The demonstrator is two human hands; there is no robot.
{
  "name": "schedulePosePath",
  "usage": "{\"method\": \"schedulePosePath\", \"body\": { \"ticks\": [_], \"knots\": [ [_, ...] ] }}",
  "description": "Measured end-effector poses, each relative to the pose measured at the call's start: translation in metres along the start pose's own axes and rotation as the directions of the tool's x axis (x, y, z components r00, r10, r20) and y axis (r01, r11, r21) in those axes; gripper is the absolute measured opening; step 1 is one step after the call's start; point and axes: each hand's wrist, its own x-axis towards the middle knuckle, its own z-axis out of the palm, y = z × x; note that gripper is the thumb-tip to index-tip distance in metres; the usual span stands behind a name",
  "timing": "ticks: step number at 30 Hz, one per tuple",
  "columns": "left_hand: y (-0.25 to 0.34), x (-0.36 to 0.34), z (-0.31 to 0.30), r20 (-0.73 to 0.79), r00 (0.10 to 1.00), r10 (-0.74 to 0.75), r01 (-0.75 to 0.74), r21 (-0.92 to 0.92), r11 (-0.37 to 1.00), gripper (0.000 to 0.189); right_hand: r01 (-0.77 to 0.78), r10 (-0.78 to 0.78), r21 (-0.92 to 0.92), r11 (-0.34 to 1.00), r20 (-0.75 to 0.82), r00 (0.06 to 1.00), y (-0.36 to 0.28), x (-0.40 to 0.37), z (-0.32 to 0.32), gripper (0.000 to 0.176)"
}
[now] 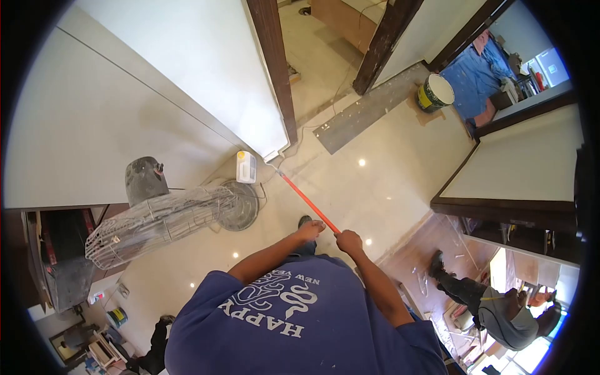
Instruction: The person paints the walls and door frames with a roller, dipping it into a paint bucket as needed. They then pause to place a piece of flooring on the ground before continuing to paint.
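A paint roller (270, 156) with a long orange-red pole (307, 201) reaches from my hands to the foot of the white wall corner. My right hand (349, 242) is closed around the near end of the pole. Just left of it, my left hand (309, 230) has its fingers curled at the pole's side, where they seem to touch it; the pole hides part of this contact. The roller head rests low against the white wall end (265, 128), beside the dark door frame (284, 106). A white jug with a yellow cap (246, 167) stands left of the roller.
A dusty pedestal fan (165, 215) lies at the left. A grey board (365, 115) lies on the floor by the doorway, near a paint bucket (435, 92). A cable (301, 142) runs along the floor. Another person (506, 315) is at the lower right.
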Motion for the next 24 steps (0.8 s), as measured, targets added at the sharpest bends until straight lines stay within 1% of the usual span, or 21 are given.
{"method": "schedulePosePath", "body": {
  "ticks": [2,4,6,7,8,10,12,13,14,15,17,18,21,24],
  "knots": [
    [0.013,0.004,-0.016,0.007,0.999,0.041,-0.042,0.083,0.996,0.064,0.027,-0.027,-0.054,0.998,0.003,1.000,0.027,-0.005,-0.003,0.046],
    [0.025,0.007,-0.027,-0.011,0.996,0.090,-0.087,0.153,0.984,0.061,0.215,-0.220,-0.202,0.955,0.001,0.976,0.075,-0.026,-0.002,0.043],
    [0.029,0.016,-0.031,-0.036,0.988,0.149,-0.141,0.165,0.976,0.058,0.084,-0.087,-0.124,0.989,-0.014,0.996,0.101,-0.075,-0.021,0.042],
    [0.028,0.024,-0.033,-0.051,0.983,0.178,-0.167,0.169,0.971,0.056,0.010,-0.011,-0.004,1.000,-0.071,0.997,0.115,-0.098,-0.024,0.042],
    [0.021,0.042,-0.035,-0.006,0.974,0.226,-0.216,0.266,0.939,0.056,-0.056,0.070,0.119,0.991,-0.116,0.991,0.131,-0.117,-0.021,0.043],
    [0.002,0.080,-0.039,0.090,0.949,0.301,-0.308,0.447,0.840,0.056,-0.014,0.048,0.151,0.988,-0.224,0.973,0.166,-0.141,-0.009,0.046],
    [0.018,0.076,-0.033,0.172,0.954,0.245,-0.298,0.624,0.722,0.057,-0.144,0.189,0.218,0.965,-0.202,0.961,0.182,-0.164,-0.012,0.046],
    [0.027,0.077,-0.031,0.207,0.956,0.210,-0.294,0.703,0.647,0.058,-0.116,0.184,0.247,0.962,-0.270,0.945,0.193,-0.168,-0.006,0.046],
    [0.027,0.086,-0.031,0.313,0.931,0.188,-0.365,0.757,0.542,0.059,-0.086,0.178,0.273,0.958,-0.336,0.925,0.205,-0.172,0.001,0.046],
    [0.039,0.084,-0.030,0.351,0.933,0.080,-0.340,0.787,0.514,0.059,-0.064,0.180,0.301,0.952,-0.376,0.909,0.215,-0.172,0.002,0.046],
    [0.071,0.078,-0.023,0.398,0.907,-0.134,-0.303,0.840,0.449,0.057,-0.062,0.215,0.354,0.933,-0.413,0.885,0.233,-0.155,0.003,0.045],
    [0.070,0.089,-0.026,0.415,0.895,-0.162,-0.302,0.833,0.464,0.053,-0.078,0.247,0.388,0.918,-0.410,0.878,0.243,-0.145,0.001,0.045],
    [0.126,0.087,-0.019,0.267,0.920,-0.286,-0.122,0.891,0.437,0.052,-0.120,0.361,0.531,0.839,-0.378,0.852,0.275,-0.109,-0.006,0.044],
    [0.186,0.086,-0.011,0.262,0.936,-0.237,-0.127,0.876,0.466,0.047,-0.117,0.456,0.691,0.713,-0.330,0.826,0.314,-0.069,-0.023,0.043]
  ]
}}
